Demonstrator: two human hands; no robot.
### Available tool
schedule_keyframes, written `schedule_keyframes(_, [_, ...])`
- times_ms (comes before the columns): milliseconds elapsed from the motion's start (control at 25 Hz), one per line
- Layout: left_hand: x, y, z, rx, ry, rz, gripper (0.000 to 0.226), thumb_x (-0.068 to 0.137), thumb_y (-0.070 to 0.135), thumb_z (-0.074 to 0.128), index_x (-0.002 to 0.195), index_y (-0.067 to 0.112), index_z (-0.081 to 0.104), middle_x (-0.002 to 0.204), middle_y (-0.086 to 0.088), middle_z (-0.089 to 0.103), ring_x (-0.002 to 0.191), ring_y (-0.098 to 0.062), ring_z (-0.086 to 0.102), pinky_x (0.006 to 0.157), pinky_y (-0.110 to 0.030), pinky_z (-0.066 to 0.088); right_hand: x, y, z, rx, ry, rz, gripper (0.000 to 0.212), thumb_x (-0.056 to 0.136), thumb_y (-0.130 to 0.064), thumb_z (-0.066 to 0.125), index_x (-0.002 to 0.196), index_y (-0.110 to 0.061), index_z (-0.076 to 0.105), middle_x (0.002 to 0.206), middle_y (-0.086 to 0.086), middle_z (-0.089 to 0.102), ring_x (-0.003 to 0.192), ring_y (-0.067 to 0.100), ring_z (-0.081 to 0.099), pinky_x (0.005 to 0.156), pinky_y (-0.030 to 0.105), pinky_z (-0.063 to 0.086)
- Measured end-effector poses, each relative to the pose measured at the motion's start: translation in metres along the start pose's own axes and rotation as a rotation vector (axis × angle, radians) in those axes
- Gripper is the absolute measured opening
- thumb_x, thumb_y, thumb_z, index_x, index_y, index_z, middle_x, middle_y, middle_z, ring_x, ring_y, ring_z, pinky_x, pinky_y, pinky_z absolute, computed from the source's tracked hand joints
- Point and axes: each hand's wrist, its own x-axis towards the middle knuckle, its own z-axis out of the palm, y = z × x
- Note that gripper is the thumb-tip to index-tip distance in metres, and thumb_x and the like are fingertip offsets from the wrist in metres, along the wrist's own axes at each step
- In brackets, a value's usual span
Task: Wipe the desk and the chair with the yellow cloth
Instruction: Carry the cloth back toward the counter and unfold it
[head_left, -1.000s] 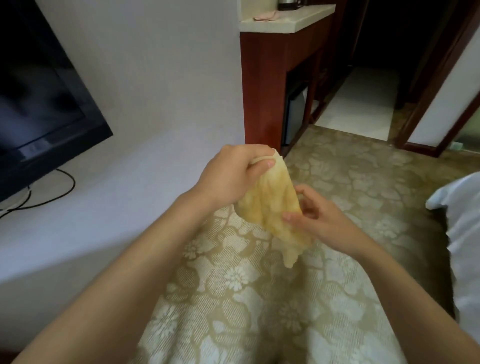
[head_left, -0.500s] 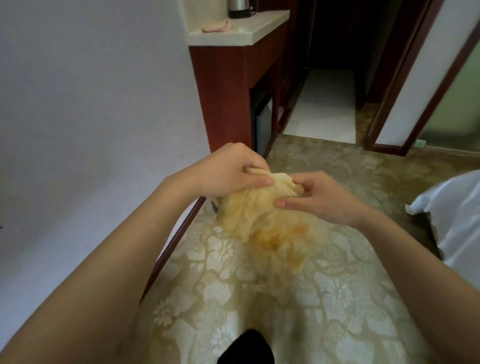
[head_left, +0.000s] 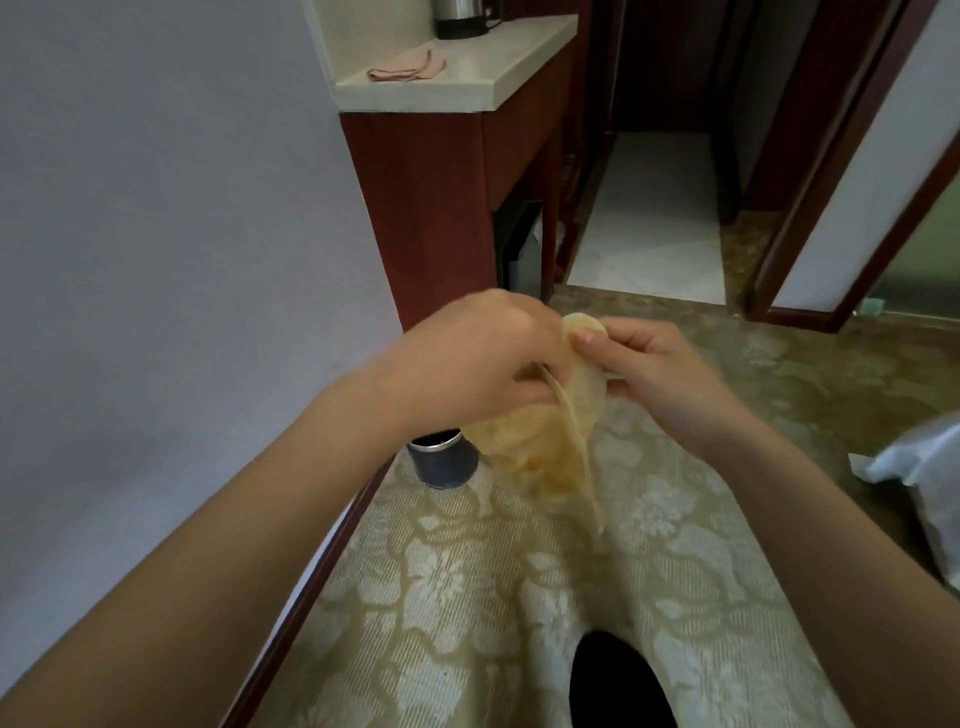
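The left hand (head_left: 467, 364) and the right hand (head_left: 654, 374) were close together in the middle of the view, both clamped on the yellow cloth (head_left: 540, 447). The left hand's fingers were curled round the cloth's upper part. The right hand pinched the top fold between thumb and fingers, with the thumbnail showing on the fabric. The cloth was held in the air between the two hands and hung down below them in a loose, blurred bunch, with one thin edge trailing lowest, over the patterned carpet (head_left: 467, 597). Just left of the hanging cloth and farther away, a dark round container (head_left: 441, 460) with a metal rim stood on the carpet near the foot of the white wall (head_left: 156, 208), which filled the left side. Beyond the hands stood a red-brown wooden cabinet (head_left: 431, 208) with a pale counter (head_left: 415, 96). A folded pink cloth (head_left: 408, 70) lay on that counter, and a kettle (head_left: 462, 18) stood at its far end. To the right of the cabinet a white tiled floor (head_left: 649, 218) ran away into a dark passage. White bedding (head_left: 930, 467) showed at the right edge, and a black shape (head_left: 613, 680) that I could not identify sat at the near bottom edge.
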Motion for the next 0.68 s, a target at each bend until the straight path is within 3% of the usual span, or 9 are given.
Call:
schedule_keyframes(80, [0.034, -0.020, 0.017, 0.111, -0.104, 0.021, 0.010, 0.083, 0.017, 0.063, 0.082, 0.016, 0.073, 0.086, 0.004, 0.066, 0.079, -0.010, 0.056, 0.069, -0.028, 0.049, 0.041, 0.005, -0.011, -0.022, -0.059, -0.020, 0.030, 0.093, -0.030, 0.052, 0.096, -0.006, 0.071, 0.092, 0.023, 0.067, 0.083, 0.038, 0.064, 0.075, 0.045, 0.054])
schedule_keyframes(160, [0.065, -0.042, 0.032, 0.185, -0.132, -0.046, 0.011, 0.086, 0.021, 0.062, 0.088, 0.016, 0.071, 0.092, 0.004, 0.065, 0.090, -0.013, 0.058, 0.078, -0.034, 0.048, 0.077, 0.014, -0.024, 0.093, -0.154, 0.038, 0.030, 0.098, -0.022, 0.044, 0.096, -0.005, 0.069, 0.086, 0.020, 0.067, 0.076, 0.029, 0.064, 0.065, 0.031, 0.056])
schedule_keyframes(280, [0.102, -0.081, 0.043, 0.239, 0.115, -0.135, 0.022, 0.073, 0.026, 0.077, 0.084, 0.012, 0.064, 0.088, -0.001, 0.060, 0.083, -0.019, 0.053, 0.073, -0.033, 0.041, 0.129, 0.024, -0.057, 0.492, -0.490, 0.174, 0.045, 0.100, -0.035, 0.030, 0.116, -0.005, 0.059, 0.101, 0.011, 0.067, 0.093, 0.022, 0.063, 0.078, 0.029, 0.054])
schedule_keyframes(360, [0.124, -0.106, 0.048, 0.192, 0.237, -0.297, 0.039, 0.063, 0.033, 0.083, 0.084, 0.015, 0.055, 0.088, 0.002, 0.053, 0.082, -0.018, 0.045, 0.073, -0.036, 0.039, 0.163, 0.027, -0.084, 0.564, -0.689, 0.195, 0.055, 0.094, -0.043, 0.038, 0.125, 0.000, 0.054, 0.115, 0.017, 0.062, 0.106, 0.027, 0.059, 0.091, 0.035, 0.050])
schedule_keyframes(440, [0.139, -0.130, 0.052, -0.029, 0.299, -0.539, 0.049, 0.059, 0.037, 0.086, 0.087, 0.022, 0.049, 0.091, 0.005, 0.050, 0.085, -0.017, 0.046, 0.078, -0.035, 0.042, 0.192, 0.029, -0.102, 0.437, -0.788, 0.120, 0.049, 0.089, -0.031, 0.056, 0.127, 0.000, 0.054, 0.115, 0.022, 0.057, 0.107, 0.032, 0.056, 0.091, 0.038, 0.048])
schedule_keyframes(560, [0.146, -0.163, 0.061, -0.654, 0.521, -0.801, 0.047, 0.059, 0.032, 0.085, 0.097, 0.033, 0.057, 0.106, 0.006, 0.056, 0.099, -0.010, 0.056, 0.084, -0.021, 0.047, 0.226, 0.038, -0.113, 0.189, -0.705, 0.088, 0.036, 0.086, -0.001, 0.061, 0.121, -0.008, 0.061, 0.110, 0.017, 0.066, 0.099, 0.029, 0.064, 0.083, 0.034, 0.054])
schedule_keyframes(640, [0.137, -0.181, 0.083, -0.959, 0.776, -0.916, 0.048, 0.066, 0.038, 0.076, 0.111, 0.032, 0.058, 0.114, 0.005, 0.059, 0.108, -0.011, 0.057, 0.089, -0.027, 0.047, 0.247, 0.044, -0.117, 0.187, -0.629, 0.118, 0.031, 0.086, 0.000, 0.060, 0.115, -0.008, 0.064, 0.104, 0.013, 0.070, 0.093, 0.024, 0.068, 0.076, 0.030, 0.055])
schedule_keyframes(680, [0.132, -0.184, 0.100, -1.133, 0.807, -0.983, 0.052, 0.073, 0.045, 0.068, 0.120, 0.028, 0.056, 0.120, 0.001, 0.059, 0.113, -0.016, 0.056, 0.091, -0.032, 0.047, 0.257, 0.048, -0.119, 0.241, -0.581, 0.153, 0.029, 0.086, 0.000, 0.059, 0.113, -0.008, 0.065, 0.102, 0.012, 0.070, 0.090, 0.023, 0.068, 0.074, 0.030, 0.056])
